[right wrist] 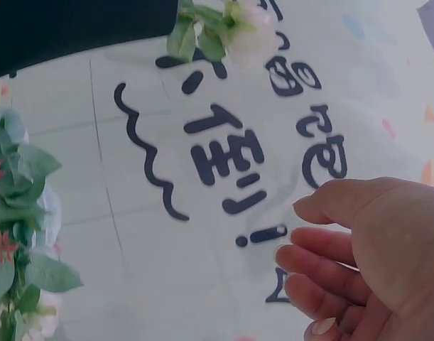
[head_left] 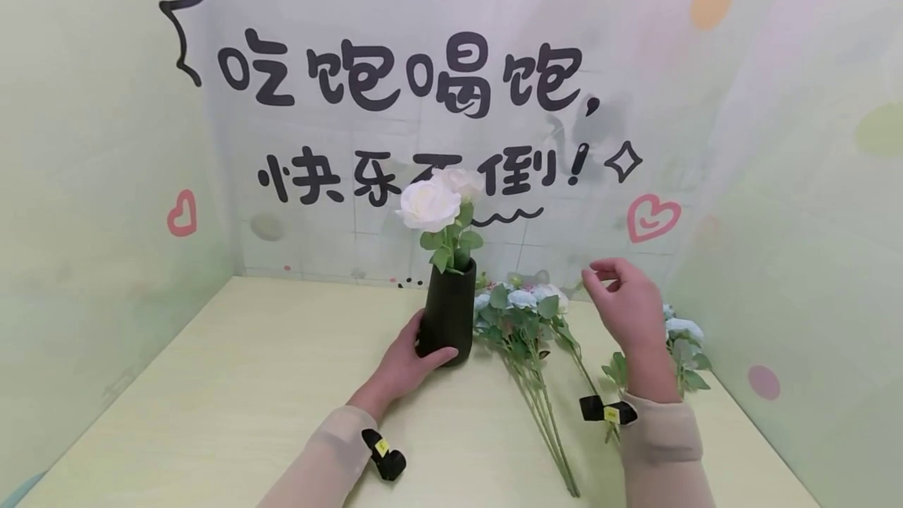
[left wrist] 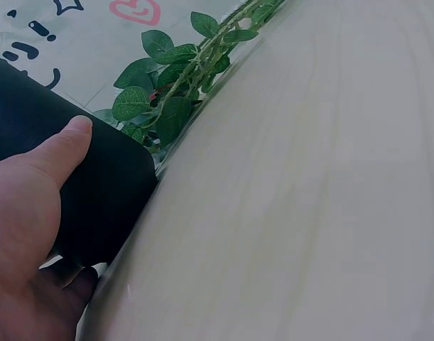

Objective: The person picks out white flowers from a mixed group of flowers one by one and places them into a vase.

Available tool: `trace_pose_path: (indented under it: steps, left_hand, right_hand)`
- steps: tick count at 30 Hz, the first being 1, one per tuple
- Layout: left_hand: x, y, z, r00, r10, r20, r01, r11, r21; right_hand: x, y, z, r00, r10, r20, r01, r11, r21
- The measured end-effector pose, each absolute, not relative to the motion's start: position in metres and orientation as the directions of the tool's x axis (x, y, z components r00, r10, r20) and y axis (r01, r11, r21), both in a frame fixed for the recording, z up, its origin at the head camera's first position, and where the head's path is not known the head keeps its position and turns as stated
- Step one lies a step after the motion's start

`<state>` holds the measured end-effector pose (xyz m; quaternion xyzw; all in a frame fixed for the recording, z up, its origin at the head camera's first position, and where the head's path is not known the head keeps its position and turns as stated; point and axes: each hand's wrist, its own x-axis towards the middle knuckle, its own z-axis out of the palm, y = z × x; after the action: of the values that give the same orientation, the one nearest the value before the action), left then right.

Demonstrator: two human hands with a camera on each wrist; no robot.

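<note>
Beside the black tapering vase (head_left: 451,312): pale-blue artificial flowers (head_left: 520,324), long green stems across the pale wood-grain worktop (head_left: 282,398); the right arm (head_left: 652,375) partly hides more blue blooms (head_left: 684,329).
Vase contents: white artificial roses (head_left: 429,205).
Left grip (head_left: 404,357): wrapped round the vase's lower part.
Right grip (head_left: 628,300): raised, fingers loosely curved, holding nothing.

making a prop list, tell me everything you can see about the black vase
The vase is black, smooth and matte-looking, narrowing towards an open mouth; its exact material is unclear. It stands roughly upright near the back wall, its base seemingly on the table. Two pale roses with green leaves rise from its mouth. The left hand grips its lower part.
</note>
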<state>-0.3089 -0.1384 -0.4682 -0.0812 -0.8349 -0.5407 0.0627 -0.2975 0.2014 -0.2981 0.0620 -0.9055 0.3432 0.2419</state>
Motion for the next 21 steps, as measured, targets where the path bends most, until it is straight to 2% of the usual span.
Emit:
trace_pose_path:
  steps: [8, 21]
  left_hand:
    - [-0.309, -0.138, -0.469, -0.980, 0.067, 0.188, 0.199, 0.404, 0.893]
    - [-0.306, -0.138, -0.467, -0.982, 0.061, 0.179, 0.188, 0.412, 0.892]
  right_hand:
    - [-0.305, 0.239, -0.306, -0.953, 0.104, 0.284, -0.104, 0.771, -0.629]
    - [-0.334, 0.238, -0.358, -0.993, -0.013, 0.117, -0.075, 0.834, -0.546]
